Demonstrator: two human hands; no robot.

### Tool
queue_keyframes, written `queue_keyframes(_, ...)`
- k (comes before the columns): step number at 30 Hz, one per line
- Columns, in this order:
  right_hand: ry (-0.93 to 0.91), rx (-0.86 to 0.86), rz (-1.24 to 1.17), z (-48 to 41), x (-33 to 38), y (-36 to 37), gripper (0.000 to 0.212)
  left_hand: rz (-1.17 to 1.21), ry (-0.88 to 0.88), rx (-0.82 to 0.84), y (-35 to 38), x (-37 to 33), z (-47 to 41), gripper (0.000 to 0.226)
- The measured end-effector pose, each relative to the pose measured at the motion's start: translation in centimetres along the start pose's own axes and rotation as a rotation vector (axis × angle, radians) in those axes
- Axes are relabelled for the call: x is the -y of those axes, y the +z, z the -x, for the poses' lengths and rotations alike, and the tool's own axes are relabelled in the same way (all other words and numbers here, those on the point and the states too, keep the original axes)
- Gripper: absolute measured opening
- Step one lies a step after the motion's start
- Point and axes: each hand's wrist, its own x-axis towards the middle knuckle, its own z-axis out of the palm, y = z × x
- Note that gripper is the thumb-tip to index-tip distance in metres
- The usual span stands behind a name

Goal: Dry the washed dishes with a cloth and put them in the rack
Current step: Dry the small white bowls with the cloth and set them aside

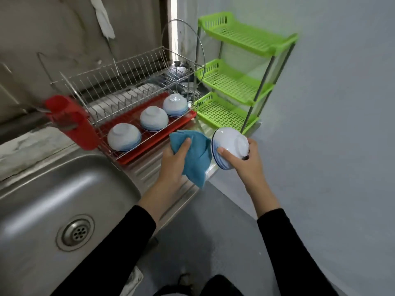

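Head view: our right hand (245, 165) grips the bowl (233, 144) on edge, its mouth facing the cloth (198, 159) bunched in our left hand (173, 165) at nine o'clock, probably for wiping inside; the rack (119, 82) sits at ten o'clock.

One wide-angle camera rides on the person's head, facing forward and steeply down, close above the stainless steel sink basin (53, 184) at lower left, with the chrome wire dish rack (119, 77) farther back.
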Motion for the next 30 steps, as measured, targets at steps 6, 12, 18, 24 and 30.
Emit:
queue_keyframes(6,-0.013,0.137,0.045,-7.7,-0.9,4.3,0.08,-0.009,0.038,-0.187,-0.4,-0.6,-5.1,0.006)
queue_keyframes(12,0.019,0.358,-0.02,-14.9,-2.0,10.4,0.091,-0.012,0.125,-0.422,-1.3,-1.1,-9.7,0.004)
queue_keyframes(18,-0.066,0.533,0.101,-21.1,-1.3,15.8,0.101,0.04,0.098,-0.658,-1.5,-1.5,-12.9,0.007)
queue_keyframes(24,-0.31,0.676,0.29,-23.6,-0.1,20.2,0.092,0.045,0.038,-0.758,-2.1,-1.3,-14.7,0.009)
queue_keyframes(30,-0.36,0.634,0.409,-23.4,-1.0,22.9,0.097,0.045,0.025,-0.824,-2.8,-1.1,-15.2,0.01)
